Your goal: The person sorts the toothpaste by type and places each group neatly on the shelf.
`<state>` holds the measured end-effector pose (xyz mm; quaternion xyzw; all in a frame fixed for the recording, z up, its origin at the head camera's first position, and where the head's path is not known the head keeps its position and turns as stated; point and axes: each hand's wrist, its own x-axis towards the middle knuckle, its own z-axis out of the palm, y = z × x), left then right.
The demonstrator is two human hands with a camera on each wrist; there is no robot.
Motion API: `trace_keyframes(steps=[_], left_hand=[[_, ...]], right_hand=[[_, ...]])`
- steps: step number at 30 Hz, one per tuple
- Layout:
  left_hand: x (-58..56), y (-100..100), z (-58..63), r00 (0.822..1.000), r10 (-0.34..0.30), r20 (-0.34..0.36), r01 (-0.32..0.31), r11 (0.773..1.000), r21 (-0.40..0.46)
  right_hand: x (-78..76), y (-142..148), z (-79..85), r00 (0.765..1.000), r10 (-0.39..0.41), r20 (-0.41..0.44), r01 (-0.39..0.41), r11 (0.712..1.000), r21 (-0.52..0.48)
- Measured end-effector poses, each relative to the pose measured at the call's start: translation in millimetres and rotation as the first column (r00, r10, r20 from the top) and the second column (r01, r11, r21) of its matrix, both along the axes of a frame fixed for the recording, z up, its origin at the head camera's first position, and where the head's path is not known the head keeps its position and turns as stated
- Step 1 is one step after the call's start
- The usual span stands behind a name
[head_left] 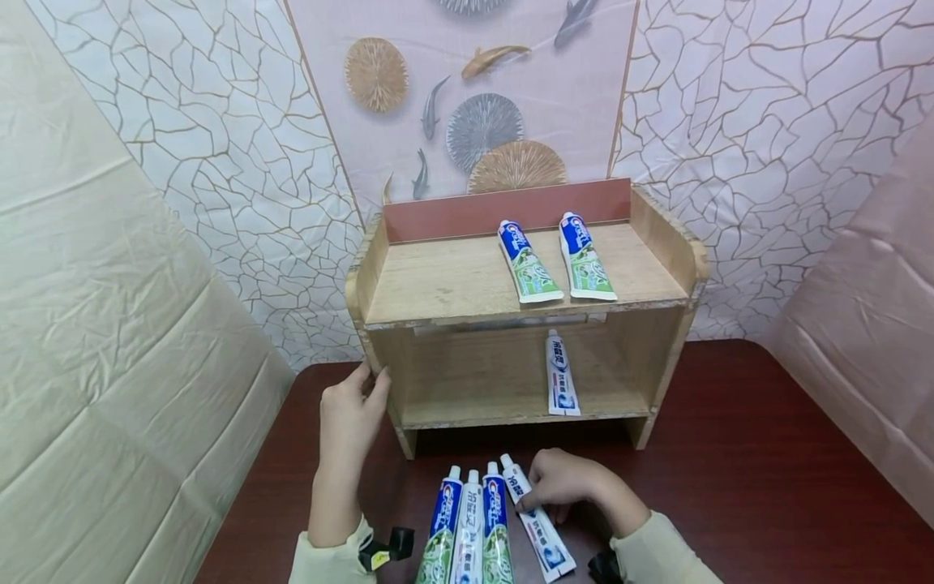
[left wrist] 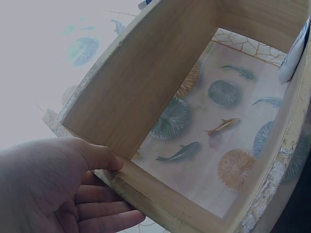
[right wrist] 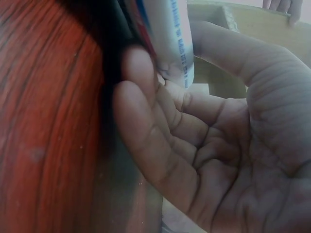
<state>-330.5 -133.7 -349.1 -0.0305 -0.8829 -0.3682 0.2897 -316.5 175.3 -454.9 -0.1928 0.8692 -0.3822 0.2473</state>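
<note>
My left hand (head_left: 353,412) grips the left side panel of a small two-tier wooden shelf (head_left: 445,284). In the left wrist view its thumb (left wrist: 104,158) lies on the panel's edge, with the fingers on the outer face. My right hand (head_left: 569,480) pinches a white and blue toothpaste tube (head_left: 541,531) between thumb and fingers, over the table in front of the shelf. Just left of that tube, a blue and green toothpaste tube (head_left: 496,519), a white tube (head_left: 469,527) and another blue and green tube (head_left: 442,527) lie side by side, caps toward the shelf.
Two blue and green tubes (head_left: 527,264) lie on the upper tier, right of centre. One white tube (head_left: 560,377) lies on the lower tier. The dark red table (head_left: 730,470) extends to both sides. Behind stands a patterned backdrop (head_left: 241,146), and pale fabric (head_left: 131,341) slopes at the left.
</note>
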Motion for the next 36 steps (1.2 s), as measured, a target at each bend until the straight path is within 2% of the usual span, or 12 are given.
trace_keyframes(steps=[11, 20, 36], left_hand=[[0.1, -1, 0.3, 1.0, -0.004, 0.018, 0.004, 1.0, 0.009], [0.5, 0, 0.1, 1.0, -0.005, -0.003, 0.005, 1.0, -0.006], [1.1, 0, 0.4, 1.0, -0.006, -0.006, 0.006, 1.0, 0.004]], right_hand=[[-2.4, 1, -0.2, 1.0, 0.003, -0.022, -0.004, 0.999, -0.041], [-4.3, 6, 5.4, 1.0, 0.011, -0.03, -0.013, 0.996, -0.089], [-7.3, 5, 12.0, 0.994, 0.018, -0.104, -0.026, 0.997, -0.069]])
